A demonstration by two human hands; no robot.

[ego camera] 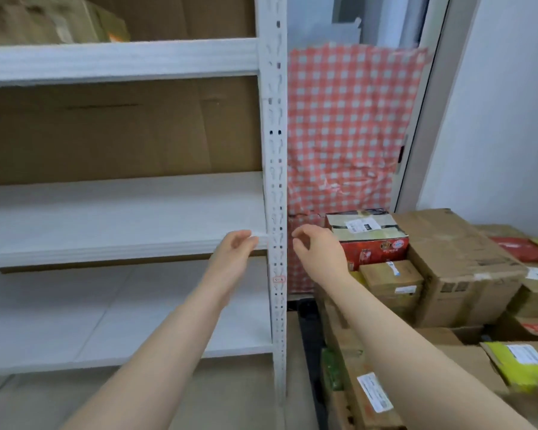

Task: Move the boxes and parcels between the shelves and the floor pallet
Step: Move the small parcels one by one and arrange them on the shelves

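Head view: both arms are being held out toward a white shelf rack [118, 60]. The left hand [235, 246] is being held at the front edge of the middle shelf [121, 218], just left of the upright post [275, 181]. Its fingers are loosely bent and nothing is being gripped. Whether the edge is being touched cannot be told. The right hand [316, 248] is being held just right of the post, with thumb and fingers apart, loosely curled, and nothing in it. Just beyond it a red box [373, 246] with a white label is being kept on a pile at the right. A small brown box [392, 280] is lying lower in front of it, and a large brown box [457, 262] is standing beside it. A yellow-green parcel [516, 364] is lying nearer. A blurred carton [44, 23] is being kept on the top shelf, far left. A red checked sheet [351, 119] is hanging behind the pile.
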